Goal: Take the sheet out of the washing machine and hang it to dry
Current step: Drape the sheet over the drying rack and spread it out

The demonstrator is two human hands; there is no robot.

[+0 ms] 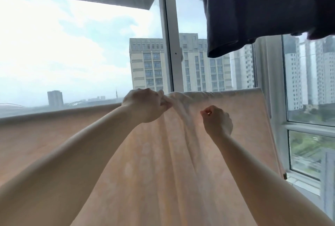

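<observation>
A pale peach sheet (148,167) with a faint light pattern hangs spread across the view, its top edge draped over a line or rail that the cloth hides. My left hand (145,105) grips a bunched fold at the sheet's top edge near the middle. Just right of it and a little lower, my right hand (216,120) is curled against the cloth with its fingertips pinched together; whether it holds fabric is hard to tell. The sheet's right edge ends near the window frame.
A dark navy garment (262,8) hangs from above at the upper right, close over my right hand. Behind the sheet stand large windows with a white frame (170,44). A pale curtain (268,73) hangs at the right.
</observation>
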